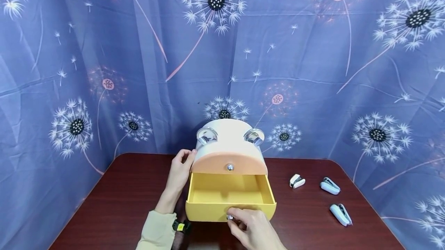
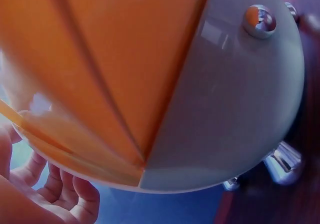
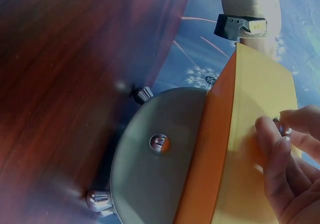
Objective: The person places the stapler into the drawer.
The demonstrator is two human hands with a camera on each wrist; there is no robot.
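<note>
A small rounded cabinet (image 1: 229, 138) with a white top and a peach upper drawer front (image 1: 212, 164) sits on the table. Its yellow lower drawer (image 1: 205, 212) is pulled out and looks bare inside. My right hand (image 1: 255, 228) pinches the silver knob (image 1: 230, 217) on that drawer between thumb and fingers; the right wrist view shows the knob (image 3: 284, 129) partly covered by fingertips. At the cabinet's left side, my left hand (image 1: 180, 170) rests with bent fingers touching the wall. The left wrist view shows those fingers (image 2: 82, 199) beside the cabinet's edge.
To the right on the dark red table (image 1: 295, 219) lie a white stapler (image 1: 297, 181) and two light blue staplers (image 1: 330, 186), one nearer (image 1: 341, 215). Two round chrome pieces (image 1: 207, 135) stick up from the cabinet. A blue dandelion-print curtain (image 1: 243, 60) hangs behind.
</note>
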